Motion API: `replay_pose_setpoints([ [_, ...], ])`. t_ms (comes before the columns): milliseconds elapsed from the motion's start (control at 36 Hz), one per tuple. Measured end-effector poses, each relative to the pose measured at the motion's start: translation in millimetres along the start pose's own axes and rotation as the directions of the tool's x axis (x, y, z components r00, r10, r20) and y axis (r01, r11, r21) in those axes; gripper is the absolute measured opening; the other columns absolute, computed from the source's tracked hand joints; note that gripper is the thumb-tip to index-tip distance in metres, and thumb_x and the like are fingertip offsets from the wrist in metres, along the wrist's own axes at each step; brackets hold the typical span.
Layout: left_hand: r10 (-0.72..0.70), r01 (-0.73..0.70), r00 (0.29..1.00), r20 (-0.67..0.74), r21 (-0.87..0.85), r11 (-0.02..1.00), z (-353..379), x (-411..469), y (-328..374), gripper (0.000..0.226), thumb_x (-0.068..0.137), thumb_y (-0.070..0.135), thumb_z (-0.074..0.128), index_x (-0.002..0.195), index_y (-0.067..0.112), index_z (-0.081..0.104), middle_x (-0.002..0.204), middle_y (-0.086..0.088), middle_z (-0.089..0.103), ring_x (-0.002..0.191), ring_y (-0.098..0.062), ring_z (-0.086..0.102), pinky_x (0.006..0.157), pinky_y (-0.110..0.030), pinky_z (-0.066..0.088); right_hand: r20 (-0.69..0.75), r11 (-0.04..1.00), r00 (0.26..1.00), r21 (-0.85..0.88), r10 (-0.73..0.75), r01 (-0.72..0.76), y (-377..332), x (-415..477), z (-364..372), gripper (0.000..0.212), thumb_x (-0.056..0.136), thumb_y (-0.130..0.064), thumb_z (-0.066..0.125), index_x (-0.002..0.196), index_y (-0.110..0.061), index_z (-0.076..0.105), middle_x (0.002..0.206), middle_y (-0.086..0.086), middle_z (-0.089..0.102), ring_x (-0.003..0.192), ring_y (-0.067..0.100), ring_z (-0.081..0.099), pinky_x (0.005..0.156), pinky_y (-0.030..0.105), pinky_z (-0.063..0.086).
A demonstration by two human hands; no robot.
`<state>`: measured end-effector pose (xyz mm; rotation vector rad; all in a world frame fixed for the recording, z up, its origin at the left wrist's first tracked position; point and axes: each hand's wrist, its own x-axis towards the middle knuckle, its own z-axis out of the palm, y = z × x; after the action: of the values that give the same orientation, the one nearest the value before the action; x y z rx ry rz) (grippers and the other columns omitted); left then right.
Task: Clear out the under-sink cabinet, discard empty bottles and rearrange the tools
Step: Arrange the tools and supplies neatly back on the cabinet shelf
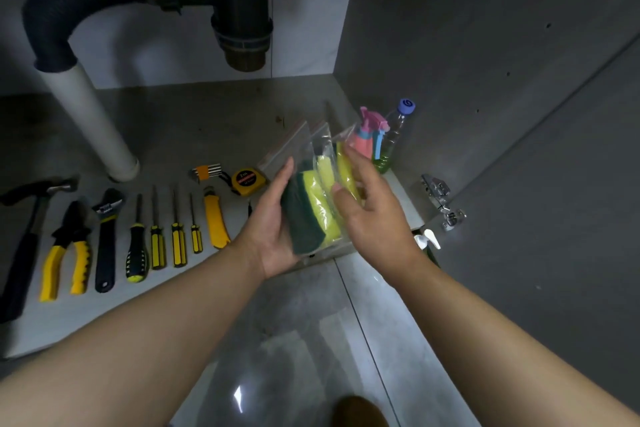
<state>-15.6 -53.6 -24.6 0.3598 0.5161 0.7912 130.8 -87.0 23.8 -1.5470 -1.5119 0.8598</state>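
- Left hand (277, 232) lies flat against the green left face of the sponge bags (318, 204), fingers straight and pointing far, palm carrying the weight from below.
- Sponge bags: several clear packets of yellow-green sponges, fanned and held between both hands at the cabinet's near edge, above the floor. Long axis runs upright, with the tops tipped toward the far side.
- Right hand (374, 215) pinches the right side of the bags, thumb on the near face and fingers curled over the far one.
- Tool row sits left of the hands on the cabinet floor (194, 121): hammer (24, 236), pliers (69, 246), wrench (105, 239), screwdrivers (158, 239), utility knife (215, 218), with the tape measure (246, 180) nearest the left hand.
- Spray bottle (372, 139) and clear bottle (394, 135) stand in the far right corner, just beyond the right hand's fingertips.
- Judgement: set-down probably falls between the tape measure and the spray bottle, straight ahead and far of the hands. That floor is partly hidden by the bags. The right hand is nearer the bottles and risks knocking them.
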Motion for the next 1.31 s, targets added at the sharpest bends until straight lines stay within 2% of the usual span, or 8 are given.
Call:
replay_pose_setpoints([
  [361,-0.013,0.010,0.998,-0.064,-0.048,0.999,-11,-3,2,0.073,0.089,0.074,0.057,0.133,0.016,0.068,0.131,-0.013,0.068,0.118,-0.031,0.067,0.100,-0.046,0.051,-0.030,0.996,0.998,0.075,0.051,-0.049,10,-5,-5,0.040,0.100,-0.013,0.052,0.127,-0.042,0.057,0.096,-0.013,0.054,0.069,-0.001,0.052,0.066,0.013,0.042],
  [500,-0.028,0.024,0.997,-0.071,-0.061,0.998,-13,-6,2,0.072,0.091,0.075,0.053,0.127,0.016,0.072,0.124,-0.013,0.072,0.111,-0.031,0.071,0.091,-0.044,0.056,-0.017,1.000,1.000,0.019,0.008,-0.008,12,-3,-6,0.039,0.099,-0.007,0.053,0.125,-0.036,0.059,0.102,-0.010,0.058,0.085,0.003,0.055,0.072,0.018,0.043],
  [611,-0.050,0.046,0.997,-0.058,-0.068,0.997,-14,-6,2,0.071,0.089,0.073,0.059,0.124,0.014,0.074,0.117,-0.012,0.074,0.107,-0.029,0.072,0.092,-0.043,0.056,0.037,0.999,0.999,0.036,0.013,-0.015,14,-6,-6,0.042,0.100,-0.004,0.052,0.126,-0.035,0.061,0.088,-0.017,0.055,0.065,-0.003,0.053,0.057,0.010,0.041],
  [750,-0.021,0.029,0.990,-0.141,0.053,0.998,-10,4,-2,0.079,0.086,0.077,0.058,0.137,0.017,0.064,0.133,-0.015,0.066,0.121,-0.031,0.065,0.111,-0.049,0.045,0.113,0.970,0.976,0.136,0.187,-0.202,9,-8,-8,0.030,0.098,-0.044,0.053,0.126,-0.045,0.063,0.117,-0.019,0.063,0.102,-0.005,0.059,0.091,0.022,0.046],
  [861,0.092,-0.003,0.946,-0.310,0.274,0.962,3,18,-12,0.069,0.087,0.072,0.061,0.136,0.024,0.062,0.130,-0.013,0.069,0.118,-0.034,0.067,0.105,-0.057,0.050,0.239,0.894,0.904,0.197,0.354,-0.402,11,-10,-12,0.062,0.071,-0.080,0.060,0.124,-0.049,0.059,0.123,-0.021,0.064,0.113,-0.002,0.061,0.102,0.033,0.049],
  [1000,0.162,-0.042,0.922,-0.351,0.325,0.945,26,39,-27,0.061,0.088,0.055,0.071,0.135,0.018,0.057,0.117,-0.011,0.075,0.103,-0.031,0.075,0.094,-0.055,0.058,0.187,0.808,0.843,0.244,0.504,-0.537,40,-5,-18,0.061,0.076,-0.051,0.081,0.127,-0.038,0.051,0.107,-0.006,0.075,0.097,0.015,0.074,0.089,0.042,0.060],
  [1139,0.049,0.093,0.932,-0.358,0.368,0.925,28,62,-42,0.066,0.082,0.038,0.084,0.134,0.026,0.045,0.121,-0.010,0.072,0.100,-0.033,0.075,0.086,-0.062,0.058,0.159,0.710,0.794,0.370,0.586,-0.599,73,12,-46,0.037,0.083,-0.030,0.079,0.115,-0.021,0.064,0.090,0.003,0.078,0.072,0.018,0.075,0.051,0.025,0.052],
  [1306,-0.044,0.285,0.892,-0.450,0.485,0.827,28,98,-60,0.050,0.090,0.041,0.076,0.130,0.021,0.054,0.120,-0.008,0.072,0.108,-0.029,0.070,0.098,-0.054,0.055,0.128,0.653,0.733,0.370,0.668,-0.660,103,34,-63,0.041,0.084,-0.029,0.079,0.118,-0.007,0.067,0.088,0.008,0.078,0.069,0.021,0.073,0.059,0.028,0.053],
])
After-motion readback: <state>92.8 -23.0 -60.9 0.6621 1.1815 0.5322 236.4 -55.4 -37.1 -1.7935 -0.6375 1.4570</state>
